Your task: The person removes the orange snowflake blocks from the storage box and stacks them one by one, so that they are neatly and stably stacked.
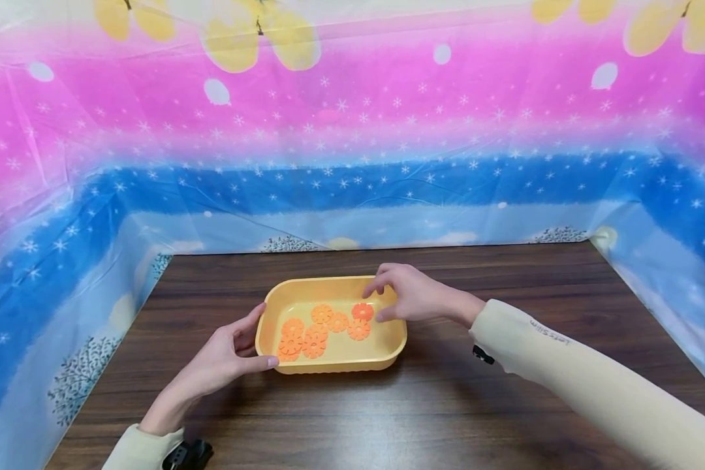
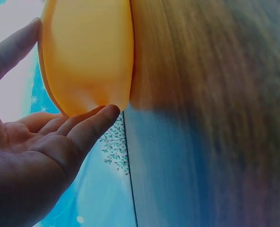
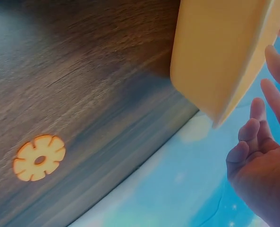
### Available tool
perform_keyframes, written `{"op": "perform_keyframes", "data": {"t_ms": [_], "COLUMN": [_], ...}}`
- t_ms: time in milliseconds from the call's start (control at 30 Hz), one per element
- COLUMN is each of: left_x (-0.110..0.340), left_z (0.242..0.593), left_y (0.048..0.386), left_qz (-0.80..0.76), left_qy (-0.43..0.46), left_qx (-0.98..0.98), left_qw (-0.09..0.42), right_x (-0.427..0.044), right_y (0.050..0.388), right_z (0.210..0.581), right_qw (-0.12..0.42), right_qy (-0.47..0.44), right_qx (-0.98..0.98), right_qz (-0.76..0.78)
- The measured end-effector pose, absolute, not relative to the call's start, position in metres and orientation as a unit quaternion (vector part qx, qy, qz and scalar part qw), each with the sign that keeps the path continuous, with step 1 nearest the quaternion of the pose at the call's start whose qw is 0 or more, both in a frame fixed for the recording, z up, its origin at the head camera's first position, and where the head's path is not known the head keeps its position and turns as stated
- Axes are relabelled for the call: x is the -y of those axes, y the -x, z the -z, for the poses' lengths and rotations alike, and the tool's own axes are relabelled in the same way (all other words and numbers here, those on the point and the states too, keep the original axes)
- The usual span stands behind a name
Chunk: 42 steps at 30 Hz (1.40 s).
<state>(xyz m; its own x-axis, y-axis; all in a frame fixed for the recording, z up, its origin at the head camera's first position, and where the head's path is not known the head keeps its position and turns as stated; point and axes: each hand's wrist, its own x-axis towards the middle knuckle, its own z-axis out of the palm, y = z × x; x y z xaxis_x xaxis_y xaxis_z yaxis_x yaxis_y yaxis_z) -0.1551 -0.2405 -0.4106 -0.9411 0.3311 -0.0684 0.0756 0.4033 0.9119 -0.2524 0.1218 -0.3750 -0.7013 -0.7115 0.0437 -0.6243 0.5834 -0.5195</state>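
"Yellow tray point(image 1: 341, 367)?"
"One, on the tabletop point(image 1: 476, 418), short of its far edge; orange discs point(image 1: 314, 341) inside."
"Left hand point(image 1: 226, 352)?"
"Thumb and fingers gripping the tray's left end."
"Right hand point(image 1: 414, 294)?"
"Over the right end, thumb and forefinger parted."

The container point(image 1: 341, 368) is plain yellow; the notched discs point(image 1: 314, 342) are orange. The tabletop point(image 1: 341, 418) is dark brown with streaked grain. The backdrop cloth point(image 1: 352, 137) shows pink and blue bands with white snowflakes; the sleeves point(image 1: 593, 382) are cream.
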Motion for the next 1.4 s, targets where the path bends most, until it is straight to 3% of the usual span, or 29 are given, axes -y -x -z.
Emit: {"op": "perform_keyframes", "data": {"t_ms": [267, 667, 1400], "left_x": [0.24, 0.241, 0.241], "left_z": [0.411, 0.414, 0.414], "left_y": [0.156, 0.156, 0.155], "left_qz": [-0.533, -0.539, -0.532], "left_qy": [-0.118, -0.119, -0.118], "left_qx": [-0.829, -0.825, -0.83], "left_qw": [0.119, 0.12, 0.119], "right_x": [-0.106, -0.089, -0.073], "right_y": [0.255, 0.261, 0.262], "right_z": [0.382, 0.39, 0.399], "right_qw": [0.093, 0.147, 0.138], "right_qy": [0.405, 0.411, 0.423], "right_qx": [-0.879, -0.871, -0.884], "right_qz": [0.234, 0.225, 0.141]}}
